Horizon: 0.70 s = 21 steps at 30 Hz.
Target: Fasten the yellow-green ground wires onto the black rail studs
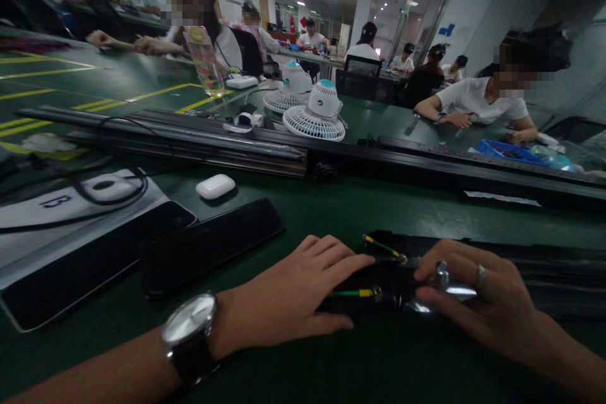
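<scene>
My left hand, with a watch at the wrist, lies palm down with its fingers spread. Its fingertips touch the left end of a dark part on the green table. Two green-yellow wires with ring ends, an upper one and a lower one, show beside its fingers. My right hand, with rings on it, has thumb and fingers closed around shiny clear film over the dark part. Whether the fingers pinch only film or something under it is hidden. Black strips run off to the right.
A black phone, a second dark device and a white earphone case lie at the left. Long metal profiles cross behind. Beyond stand two white fans, a bottle and a blue tray. People sit across the table.
</scene>
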Tool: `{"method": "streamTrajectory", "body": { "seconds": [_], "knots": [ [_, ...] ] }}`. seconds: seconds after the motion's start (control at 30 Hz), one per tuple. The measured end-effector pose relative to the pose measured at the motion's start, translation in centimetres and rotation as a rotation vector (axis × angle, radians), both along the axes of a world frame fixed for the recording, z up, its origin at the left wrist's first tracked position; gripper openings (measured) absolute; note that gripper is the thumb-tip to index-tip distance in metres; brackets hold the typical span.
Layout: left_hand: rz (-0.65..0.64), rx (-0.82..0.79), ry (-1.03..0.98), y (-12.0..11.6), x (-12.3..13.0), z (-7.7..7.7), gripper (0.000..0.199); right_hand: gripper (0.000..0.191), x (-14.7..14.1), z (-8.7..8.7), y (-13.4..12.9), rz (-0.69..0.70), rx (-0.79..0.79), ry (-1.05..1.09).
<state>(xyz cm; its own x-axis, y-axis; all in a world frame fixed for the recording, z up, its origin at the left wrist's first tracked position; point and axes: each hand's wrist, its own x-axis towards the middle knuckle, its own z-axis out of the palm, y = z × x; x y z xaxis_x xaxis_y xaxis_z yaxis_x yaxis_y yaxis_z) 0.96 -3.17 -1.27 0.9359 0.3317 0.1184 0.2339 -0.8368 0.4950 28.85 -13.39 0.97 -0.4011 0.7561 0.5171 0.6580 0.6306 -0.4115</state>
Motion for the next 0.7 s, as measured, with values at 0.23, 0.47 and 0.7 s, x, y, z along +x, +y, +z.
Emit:
{"method": "streamTrajectory", "body": {
  "seconds": [0.23, 0.47, 0.7],
  "knots": [
    [0.004, 0.007, -0.003, 0.0, -0.1, 0.0, 0.081, 0.009, 0.1, 0.8, 0.0, -0.005, -0.132, -0.187],
    [-0.003, -0.005, 0.003, 0.0, -0.2, -0.1, 0.080, 0.030, 2.5, 4.1, 0.1, -0.025, -0.561, -0.184],
    [-0.011, 0.003, -0.009, 0.0, -0.1, 0.2, 0.078, 0.028, 8.0, 4.5, -2.1, -0.174, -0.909, -0.127]
  ]
}}
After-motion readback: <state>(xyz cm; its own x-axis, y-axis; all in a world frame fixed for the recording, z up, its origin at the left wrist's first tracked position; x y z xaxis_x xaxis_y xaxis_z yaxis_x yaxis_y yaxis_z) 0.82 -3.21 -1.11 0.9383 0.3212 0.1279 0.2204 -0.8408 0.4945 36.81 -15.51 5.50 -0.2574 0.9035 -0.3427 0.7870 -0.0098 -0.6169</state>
